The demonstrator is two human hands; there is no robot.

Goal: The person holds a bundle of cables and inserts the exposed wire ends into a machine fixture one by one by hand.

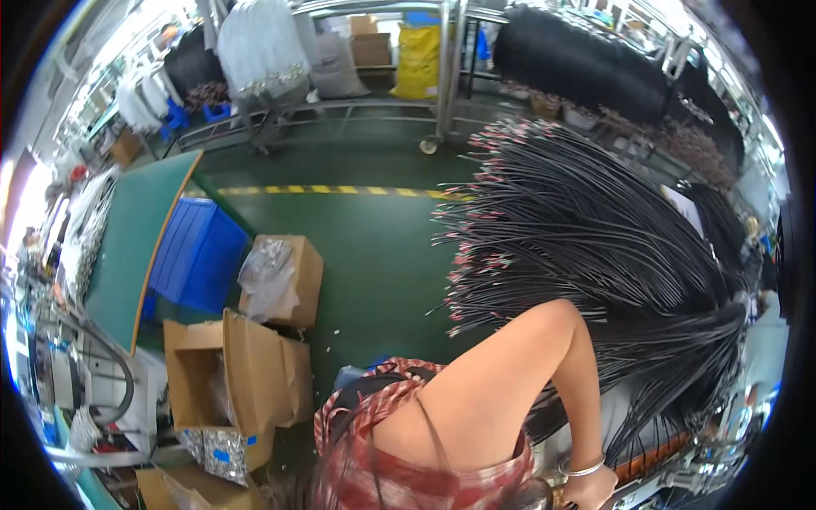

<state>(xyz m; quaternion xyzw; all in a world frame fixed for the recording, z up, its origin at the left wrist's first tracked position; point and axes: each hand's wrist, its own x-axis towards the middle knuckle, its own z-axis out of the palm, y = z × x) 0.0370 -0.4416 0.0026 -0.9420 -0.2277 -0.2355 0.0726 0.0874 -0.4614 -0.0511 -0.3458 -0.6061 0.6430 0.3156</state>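
Note:
My right arm bends at a raised elbow, and my right hand [590,488], with a silver bangle [583,469] at the wrist, hangs at the lower edge. Its fingers look curled, and what they hold, if anything, is hidden. Just beyond that hand runs an orange-brown edge [650,459] with black cables across it. A large bundle of black cables [586,229] with red and white stripped ends fans out on the right, past my elbow. My left hand is out of view; only the red plaid shirt [399,459] shows at the bottom.
Left stand a green board [136,238], a blue bin [194,255], a carton with clear plastic [302,280] and an open carton [197,374]. Farther back are a wheeled metal rack [446,76], a yellow sack [416,61] and hanging black cables [578,64]. Yellow-black tape [340,189] crosses the green floor.

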